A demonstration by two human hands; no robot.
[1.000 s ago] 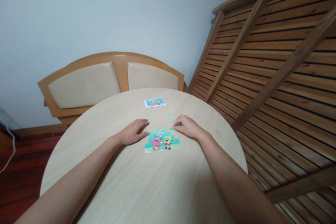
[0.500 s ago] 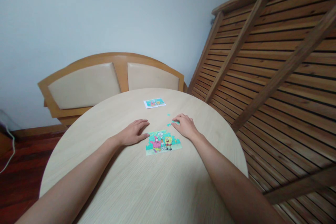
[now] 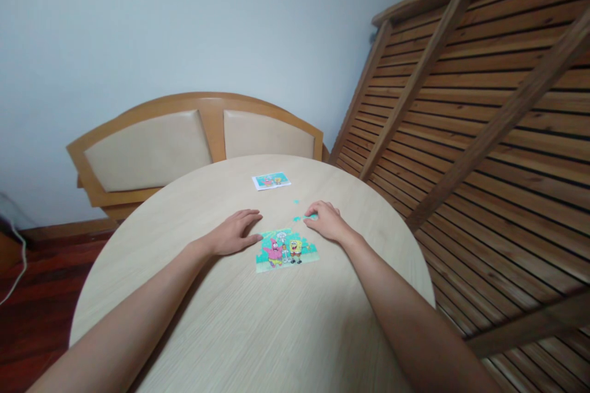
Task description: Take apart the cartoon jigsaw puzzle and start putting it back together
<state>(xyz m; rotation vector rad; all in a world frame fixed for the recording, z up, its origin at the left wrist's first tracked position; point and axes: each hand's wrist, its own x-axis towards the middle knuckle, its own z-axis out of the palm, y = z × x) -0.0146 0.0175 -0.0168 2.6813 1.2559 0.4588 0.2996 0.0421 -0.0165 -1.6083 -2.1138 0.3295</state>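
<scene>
Puzzle [image 3: 286, 252] flat on the round table [image 3: 239, 338], just nearer the person than the two hands, its upper right edge ragged. Left hand [image 3: 235, 233]: fingers nearly together, thumb apart, its tip at the puzzle's upper left corner, probably to steady it. Right hand [image 3: 325, 221]: thumb and forefinger curved towards each other; from where I stand I cannot tell whether they pinch a piece. Loose pieces [image 3: 296, 219] lie beyond the puzzle, beside this hand, presumably for easy reach; the hand may hide some. Card [image 3: 273, 181], picture side up, lies farther off, perhaps to be seen without crowding the hands. Headboard [image 3: 209, 123] and slats [image 3: 461, 123] bound the far side and the right, where they would limit passage around the table
</scene>
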